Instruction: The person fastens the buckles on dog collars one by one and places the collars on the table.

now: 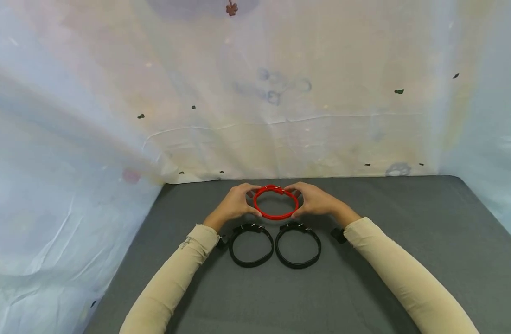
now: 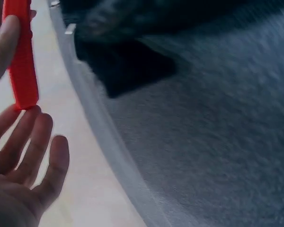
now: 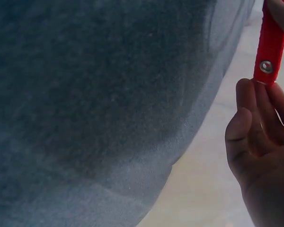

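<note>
A red buckled collar [image 1: 276, 217], closed into a loop, is held between both hands near the back of the table. My left hand [image 1: 234, 202] grips its left side, thumb on the near edge and fingers at the far edge. The right hand [image 1: 316, 199] grips the opposite side the same way. In the left wrist view, fingertips touch the end of the red band [image 2: 24, 75]. A metal eyelet [image 3: 266, 66] shows on the band in the right wrist view. Just nearer than the hands lie two black buckled collars, one on the left [image 1: 250, 265] and one on the right [image 1: 298, 266], both looped.
The dark grey table [image 1: 280, 301] ends at a pale, stained sheet [image 1: 322, 139] behind it, with similar sheeting at both sides. A small brown clover-shaped ornament [image 1: 232, 9] hangs at the top.
</note>
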